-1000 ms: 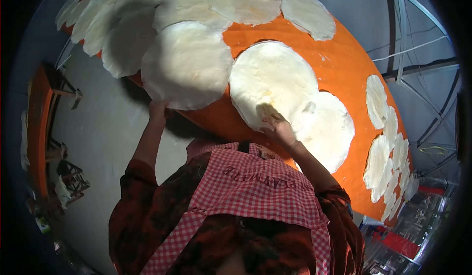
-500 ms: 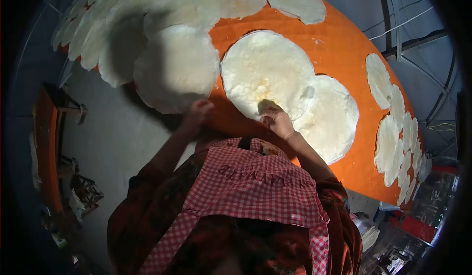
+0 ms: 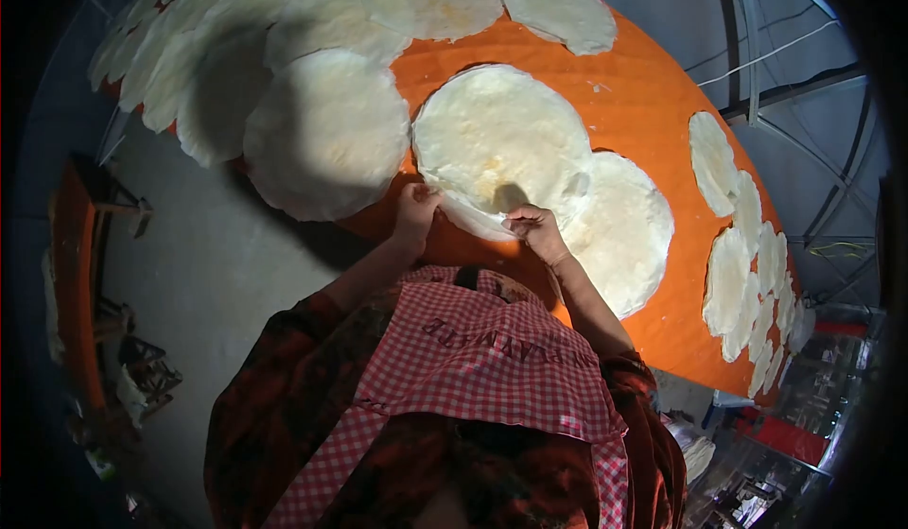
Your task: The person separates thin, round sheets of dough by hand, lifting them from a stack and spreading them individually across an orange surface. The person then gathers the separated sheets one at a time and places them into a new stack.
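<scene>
A thin, round, pale flatbread sheet (image 3: 501, 132) lies in front of me, with yellowish patches near its middle. My left hand (image 3: 416, 211) pinches its near left edge. At the near right edge, the fingers and thumb of my right hand (image 3: 537, 230) are closed on the rim. Between my hands the near edge is slightly raised and folded. A second flatbread sheet (image 3: 624, 236) lies to the right, meeting the first one's edge. To the left is another round sheet (image 3: 326, 141), partly under a dark shadow.
An orange cloth-covered table (image 3: 634, 104) carries many overlapping sheets (image 3: 331, 14) at far left and more sheets (image 3: 724, 283) at right. An orange-topped bench (image 3: 76, 274) stands at left on the grey floor. I wear a checked apron (image 3: 492, 359).
My left hand has moved right, from beside the left sheet to the middle sheet's near edge, and has taken hold of it. My right hand keeps its pinch. The view has shifted slightly.
</scene>
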`<act>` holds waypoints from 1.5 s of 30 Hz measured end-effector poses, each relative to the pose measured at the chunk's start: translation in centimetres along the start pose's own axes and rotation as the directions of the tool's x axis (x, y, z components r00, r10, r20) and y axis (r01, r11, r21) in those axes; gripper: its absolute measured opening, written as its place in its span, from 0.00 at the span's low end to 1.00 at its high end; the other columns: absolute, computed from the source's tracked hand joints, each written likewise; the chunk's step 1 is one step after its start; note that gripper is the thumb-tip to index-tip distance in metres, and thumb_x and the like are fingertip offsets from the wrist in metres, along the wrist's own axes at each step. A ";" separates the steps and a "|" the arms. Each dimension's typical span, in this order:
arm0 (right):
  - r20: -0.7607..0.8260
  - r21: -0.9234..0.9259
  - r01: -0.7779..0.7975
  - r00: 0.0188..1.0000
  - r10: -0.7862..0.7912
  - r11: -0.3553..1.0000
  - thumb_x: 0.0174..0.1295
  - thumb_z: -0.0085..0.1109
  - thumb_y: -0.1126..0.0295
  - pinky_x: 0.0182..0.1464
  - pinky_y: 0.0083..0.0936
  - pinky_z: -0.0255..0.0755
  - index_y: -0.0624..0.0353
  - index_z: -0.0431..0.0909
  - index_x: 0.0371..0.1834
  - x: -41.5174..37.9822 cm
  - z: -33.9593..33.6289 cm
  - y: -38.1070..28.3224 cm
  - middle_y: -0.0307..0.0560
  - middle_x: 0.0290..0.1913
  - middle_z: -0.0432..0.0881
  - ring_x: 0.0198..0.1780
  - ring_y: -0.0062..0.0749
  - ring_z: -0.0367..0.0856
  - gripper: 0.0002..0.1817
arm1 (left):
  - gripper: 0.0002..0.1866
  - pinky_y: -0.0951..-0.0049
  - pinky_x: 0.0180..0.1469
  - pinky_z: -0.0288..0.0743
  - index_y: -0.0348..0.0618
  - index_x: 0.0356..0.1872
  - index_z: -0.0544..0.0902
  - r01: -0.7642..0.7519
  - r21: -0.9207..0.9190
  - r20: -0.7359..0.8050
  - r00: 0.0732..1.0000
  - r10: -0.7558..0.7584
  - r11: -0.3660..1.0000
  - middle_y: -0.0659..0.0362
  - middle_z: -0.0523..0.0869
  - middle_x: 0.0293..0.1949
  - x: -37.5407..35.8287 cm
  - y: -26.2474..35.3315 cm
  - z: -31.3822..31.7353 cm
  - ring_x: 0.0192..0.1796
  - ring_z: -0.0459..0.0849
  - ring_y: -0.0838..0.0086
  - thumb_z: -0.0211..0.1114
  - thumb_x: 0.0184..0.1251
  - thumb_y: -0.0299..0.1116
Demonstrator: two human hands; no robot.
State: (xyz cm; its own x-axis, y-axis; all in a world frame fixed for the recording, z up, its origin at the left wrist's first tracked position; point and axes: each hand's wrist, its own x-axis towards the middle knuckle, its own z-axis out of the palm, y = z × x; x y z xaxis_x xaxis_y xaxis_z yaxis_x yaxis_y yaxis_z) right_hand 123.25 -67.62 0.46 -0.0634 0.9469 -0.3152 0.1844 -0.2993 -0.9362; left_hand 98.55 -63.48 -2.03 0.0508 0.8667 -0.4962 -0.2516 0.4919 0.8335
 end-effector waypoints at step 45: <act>0.288 -0.911 0.391 0.830 -0.478 0.129 0.43 0.56 0.80 0.32 0.39 0.72 0.59 0.78 0.29 2.6 -4.1 -15.9 0.53 0.29 0.78 0.30 0.50 0.77 0.08 | 0.25 0.65 0.54 0.71 0.43 0.60 0.66 0.339 -0.531 0.418 0.902 -0.108 0.777 0.54 0.74 0.54 0.9 5.7 1.4 0.56 0.74 0.69 0.55 0.70 0.48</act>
State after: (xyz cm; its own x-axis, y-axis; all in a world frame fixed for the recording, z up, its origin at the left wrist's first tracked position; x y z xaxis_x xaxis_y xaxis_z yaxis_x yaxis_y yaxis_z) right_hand 124.20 -59.88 15.19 -0.4235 0.8949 0.1409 0.8928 0.4386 -0.1025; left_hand 98.54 -59.72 2.63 0.4772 0.7632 -0.4358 -0.6914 0.6321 0.3499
